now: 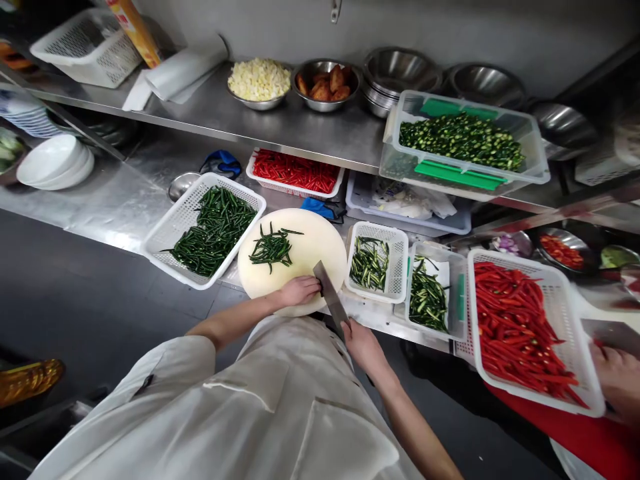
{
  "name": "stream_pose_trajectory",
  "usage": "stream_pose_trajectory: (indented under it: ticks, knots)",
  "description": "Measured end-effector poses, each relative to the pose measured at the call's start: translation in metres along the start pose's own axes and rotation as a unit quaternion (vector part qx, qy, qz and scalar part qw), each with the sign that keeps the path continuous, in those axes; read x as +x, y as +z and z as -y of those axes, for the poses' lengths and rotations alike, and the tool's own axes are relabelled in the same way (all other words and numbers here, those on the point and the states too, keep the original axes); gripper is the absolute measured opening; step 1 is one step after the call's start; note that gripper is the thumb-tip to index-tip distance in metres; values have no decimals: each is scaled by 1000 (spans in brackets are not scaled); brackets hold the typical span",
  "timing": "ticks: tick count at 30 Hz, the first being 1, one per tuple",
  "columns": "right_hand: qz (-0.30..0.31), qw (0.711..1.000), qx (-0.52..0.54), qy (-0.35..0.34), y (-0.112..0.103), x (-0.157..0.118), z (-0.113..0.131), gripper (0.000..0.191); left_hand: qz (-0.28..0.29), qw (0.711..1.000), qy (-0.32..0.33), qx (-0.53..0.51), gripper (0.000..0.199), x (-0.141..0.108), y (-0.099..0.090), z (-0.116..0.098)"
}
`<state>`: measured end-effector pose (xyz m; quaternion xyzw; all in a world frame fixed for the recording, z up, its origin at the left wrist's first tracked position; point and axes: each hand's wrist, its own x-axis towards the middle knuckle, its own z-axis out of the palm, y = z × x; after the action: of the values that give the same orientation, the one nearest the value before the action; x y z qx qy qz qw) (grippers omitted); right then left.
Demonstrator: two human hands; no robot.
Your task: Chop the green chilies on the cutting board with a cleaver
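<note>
A cleaver (pixel 331 297) is held by the handle in my right hand (pixel 361 341), its blade tilted across the near right edge of a round white cutting board (pixel 320 233). On the board, my left hand (pixel 300 291) has its fingers bent and pressed together right beside the blade, over a dark green chili that they mostly cover. A small pile of whole green chilies (pixel 273 247) lies on the board's left half. Left of the board, a white basket (pixel 153 233) holds many more. To its right stand a white basket (pixel 403 257) and a clear container (pixel 457 267) of cut green chilies.
A large basket of red chilies (pixel 515 327) stands at right, near another person's hand (pixel 615 367). Behind the board are a tray of cut red chilies (pixel 295 172) and a blue glove (pixel 317 209). The shelf (pixel 200 127) above carries bowls and a tub of chopped greens (pixel 460 140).
</note>
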<state>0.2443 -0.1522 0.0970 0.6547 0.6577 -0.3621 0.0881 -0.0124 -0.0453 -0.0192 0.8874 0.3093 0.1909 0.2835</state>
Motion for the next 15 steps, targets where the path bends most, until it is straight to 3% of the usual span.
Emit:
stream_pose_trajectory:
  ticks: [4, 7, 9, 11, 13, 15]
  knots:
    - [-45, 999, -6, 12, 1, 48, 35, 38, 0, 1000, 9, 15, 31, 2, -1, -1]
    - [-72, 997, 10, -7, -7, 63, 44, 39, -2, 1000, -3, 26, 30, -2, -13, 1]
    - [-90, 995, 29, -19, -8, 55, 35, 39, -26, 996, -58, 61, 31, -9, -29, 5]
    - [-88, 994, 53, -36, -3, 37, 18, 40, -71, 979, -155, 116, 34, -17, -47, 11]
    - [-51, 994, 75, -54, 4, 16, -1, 41, -108, 951, -240, 162, 35, -24, -63, 17]
    - [1, 994, 92, -64, 8, 0, -16, 42, -114, 938, -272, 182, 31, -30, -71, 20]
